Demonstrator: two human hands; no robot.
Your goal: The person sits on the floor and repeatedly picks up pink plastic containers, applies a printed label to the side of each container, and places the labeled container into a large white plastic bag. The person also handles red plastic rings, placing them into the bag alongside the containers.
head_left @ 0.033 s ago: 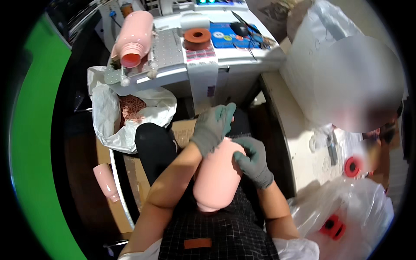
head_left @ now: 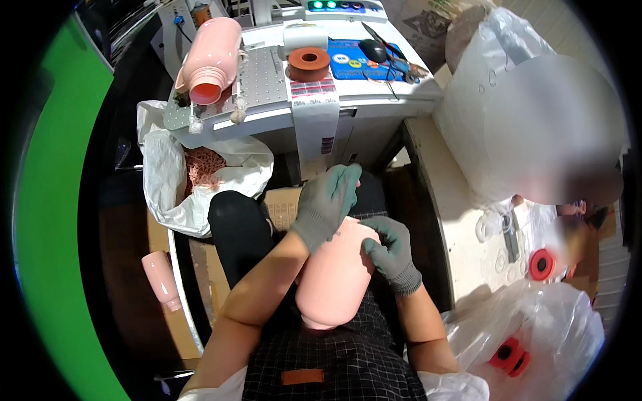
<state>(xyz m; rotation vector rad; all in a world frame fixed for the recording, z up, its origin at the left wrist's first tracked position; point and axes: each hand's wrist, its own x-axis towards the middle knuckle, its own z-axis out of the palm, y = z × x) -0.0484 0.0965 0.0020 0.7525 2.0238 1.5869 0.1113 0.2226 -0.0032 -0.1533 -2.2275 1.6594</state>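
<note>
A large pink bottle (head_left: 334, 281) lies across my lap, its narrower neck end toward me and its broad end tilted away. My right hand (head_left: 391, 250), in a grey-green work glove, curls its fingers against the right side of the bottle near the far end. Just above that end is my left hand (head_left: 328, 204), gloved alike, with the fingers folded together. A small pinkish bit shows at its fingertips, too small to tell what it is. The left wrist hides part of the bottle's upper left side.
Another pink bottle (head_left: 212, 63) lies on the perforated machine bed (head_left: 264, 73), near a brown tape roll (head_left: 309, 63). A white bag (head_left: 164, 180) holds pink scraps. One smaller pink bottle (head_left: 161, 281) lies at left. Red spools (head_left: 509, 357) sit in a clear bag at right.
The view has shifted slightly. A little more of the bottle's far end shows below my left hand; both hands keep nearly the same places.
</note>
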